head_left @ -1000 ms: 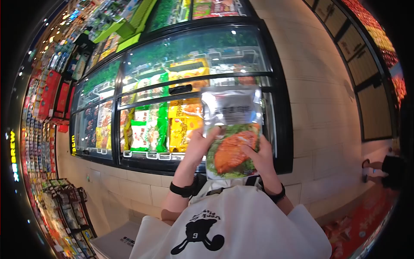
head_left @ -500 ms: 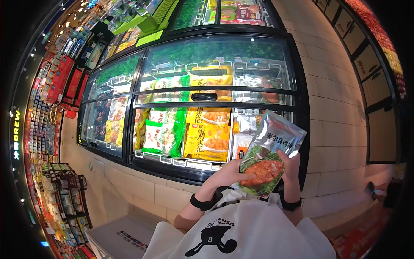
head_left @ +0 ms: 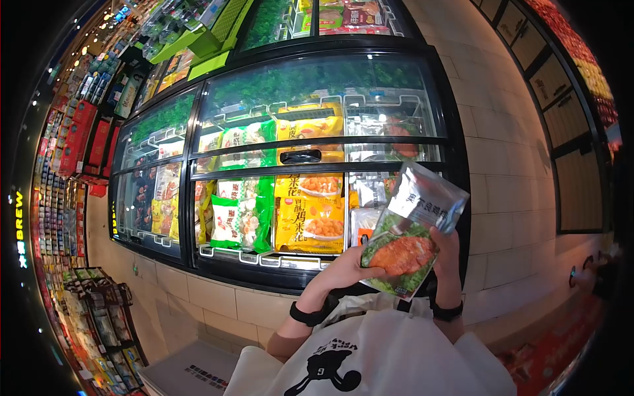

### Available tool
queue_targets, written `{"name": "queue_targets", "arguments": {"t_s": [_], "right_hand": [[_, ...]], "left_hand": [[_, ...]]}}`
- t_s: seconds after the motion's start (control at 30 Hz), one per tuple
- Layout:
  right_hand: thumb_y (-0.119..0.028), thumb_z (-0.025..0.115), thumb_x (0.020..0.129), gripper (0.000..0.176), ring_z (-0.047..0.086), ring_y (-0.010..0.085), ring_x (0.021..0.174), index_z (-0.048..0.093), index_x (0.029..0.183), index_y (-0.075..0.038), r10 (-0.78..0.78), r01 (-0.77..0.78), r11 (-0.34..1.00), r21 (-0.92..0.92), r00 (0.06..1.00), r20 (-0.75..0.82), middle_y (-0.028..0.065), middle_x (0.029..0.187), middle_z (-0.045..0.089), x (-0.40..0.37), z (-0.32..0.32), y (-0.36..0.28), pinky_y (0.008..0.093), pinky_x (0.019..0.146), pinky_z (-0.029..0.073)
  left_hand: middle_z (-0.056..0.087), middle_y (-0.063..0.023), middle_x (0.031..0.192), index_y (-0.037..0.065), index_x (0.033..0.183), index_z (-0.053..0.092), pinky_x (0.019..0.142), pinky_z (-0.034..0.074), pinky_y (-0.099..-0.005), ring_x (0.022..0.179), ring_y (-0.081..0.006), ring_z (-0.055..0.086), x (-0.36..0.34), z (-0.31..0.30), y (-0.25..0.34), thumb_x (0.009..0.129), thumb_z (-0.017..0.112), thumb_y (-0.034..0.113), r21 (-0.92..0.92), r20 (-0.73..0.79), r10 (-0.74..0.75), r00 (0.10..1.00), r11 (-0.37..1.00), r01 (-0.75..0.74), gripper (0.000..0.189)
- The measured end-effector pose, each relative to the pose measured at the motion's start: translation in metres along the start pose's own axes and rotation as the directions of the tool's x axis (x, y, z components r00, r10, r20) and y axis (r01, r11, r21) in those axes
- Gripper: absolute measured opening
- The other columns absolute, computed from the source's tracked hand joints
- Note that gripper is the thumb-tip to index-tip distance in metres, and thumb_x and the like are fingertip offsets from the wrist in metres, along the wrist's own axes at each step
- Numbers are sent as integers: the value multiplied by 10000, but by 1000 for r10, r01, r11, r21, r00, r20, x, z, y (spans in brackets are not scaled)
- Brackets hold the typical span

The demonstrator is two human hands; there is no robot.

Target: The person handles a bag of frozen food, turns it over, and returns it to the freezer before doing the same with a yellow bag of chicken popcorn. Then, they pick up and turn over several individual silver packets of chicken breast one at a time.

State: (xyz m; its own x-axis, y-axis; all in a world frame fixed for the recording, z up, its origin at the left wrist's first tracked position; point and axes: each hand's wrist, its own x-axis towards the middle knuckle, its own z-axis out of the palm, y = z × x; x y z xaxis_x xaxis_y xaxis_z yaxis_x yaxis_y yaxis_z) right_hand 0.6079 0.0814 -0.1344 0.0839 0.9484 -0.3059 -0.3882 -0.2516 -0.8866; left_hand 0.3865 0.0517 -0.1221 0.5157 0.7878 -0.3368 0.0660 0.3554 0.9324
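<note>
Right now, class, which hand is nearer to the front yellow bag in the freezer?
Left. The left hand grips the packet just below and right of the yellow bag; the right hand holds the packet's far edge, farther right.

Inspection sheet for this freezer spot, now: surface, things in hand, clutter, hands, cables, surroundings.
Surface: chest freezer, black frame, glass lids that look shut.
Things in hand: silver food packet, tilted, printed with a fried cutlet on greens, held over the freezer's near right corner.
Clutter: yellow bags and green bags in the freezer, under the glass.
Hands: left hand grips the packet's lower left edge; right hand grips its right edge; a black wristband on each wrist.
Cables: nothing seen.
Surroundings: stocked shelves at left; tiled floor at right; white tote bag with a black print at the person's front.
</note>
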Motion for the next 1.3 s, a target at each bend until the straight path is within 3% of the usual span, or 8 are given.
{"name": "queue_targets", "arguments": {"t_s": [0.17, 0.7, 0.8, 0.87, 0.97, 1.03, 1.13, 1.3], "right_hand": [[-86, 601, 770, 212, 542, 65, 730, 552, 945, 22, 188, -115, 926, -359, 966, 176, 35, 836, 591, -4, 10, 0, 214, 628, 445], [-162, 494, 867, 260, 508, 58, 864, 510, 1067, 2, 147, -151, 988, -14, 928, 343, 14, 950, 564, -34, 22, -12, 234, 749, 414], [-135, 521, 840, 417, 460, 123, 1025, 391, 1209, 6, -120, 155, 984, -84, 937, 327, 68, 1117, 495, -48, 30, -23, 282, 859, 377], [-121, 585, 780, 613, 363, 200, 1167, 269, 1292, -4, -453, 555, 699, -452, 832, 321, 110, 1251, 381, -66, 34, -36, 324, 957, 296], [-133, 649, 715, 710, 335, 262, 1196, 260, 1291, 8, -269, 361, 928, -91, 819, 507, 168, 1268, 340, -89, 45, -23, 350, 979, 266], [-114, 600, 763, 581, 427, 210, 1103, 316, 1250, 27, -291, 447, 845, -292, 844, 450, 143, 1199, 421, -92, 41, -17, 319, 913, 341], [-87, 530, 824, 317, 518, 116, 905, 454, 1113, 18, -114, 76, 962, 261, 984, 134, 56, 1013, 539, -80, 37, -24, 243, 760, 409], [-60, 533, 812, 181, 515, 39, 762, 532, 989, -25, -58, -7, 936, 351, 983, 176, -1, 875, 562, -77, 21, -41, 189, 613, 392]], "left_hand": [[570, -60, 1005, -14, 1129, 463, 787, 426, -257, 889, -97, 516, -2, 5, 6, 813, 584, 152, -157, -177, 8, 984, 987, -36, 377], [544, -33, 1017, 8, 1110, 483, 785, 406, -235, 901, -87, 495, -35, 29, 10, 851, 522, 146, -227, -341, 10, 940, 969, -93, 295], [550, -45, 997, 8, 1104, 479, 788, 403, -233, 911, -106, 501, -41, 39, 15, 834, 530, 96, -113, -462, 129, 878, 973, -203, 289], [535, -68, 1030, 11, 1114, 468, 797, 406, -250, 928, -128, 505, -42, 48, 26, 822, 535, 78, 74, -485, 254, 837, 965, -251, 306], [404, -154, 1212, 43, 1214, 388, 930, 329, -387, 1117, -306, 400, -38, 69, 39, 724, 597, 36, 525, -252, 565, 786, 762, -379, 532], [390, -161, 1230, 51, 1230, 389, 967, 277, -393, 1160, -347, 337, -45, 91, 57, 689, 621, 46, 691, -177, 565, 806, 654, -306, 589], [371, -170, 1244, 61, 1232, 403, 975, 260, -395, 1174, -350, 323, -54, 76, 67, 682, 629, 53, 789, 34, 541, 840, 502, -355, 594], [397, -140, 1231, 0, 1216, 389, 948, 324, -333, 1142, -218, 386, -57, 57, 63, 724, 582, 8, 400, -465, 527, 712, 842, -362, 529]]}}
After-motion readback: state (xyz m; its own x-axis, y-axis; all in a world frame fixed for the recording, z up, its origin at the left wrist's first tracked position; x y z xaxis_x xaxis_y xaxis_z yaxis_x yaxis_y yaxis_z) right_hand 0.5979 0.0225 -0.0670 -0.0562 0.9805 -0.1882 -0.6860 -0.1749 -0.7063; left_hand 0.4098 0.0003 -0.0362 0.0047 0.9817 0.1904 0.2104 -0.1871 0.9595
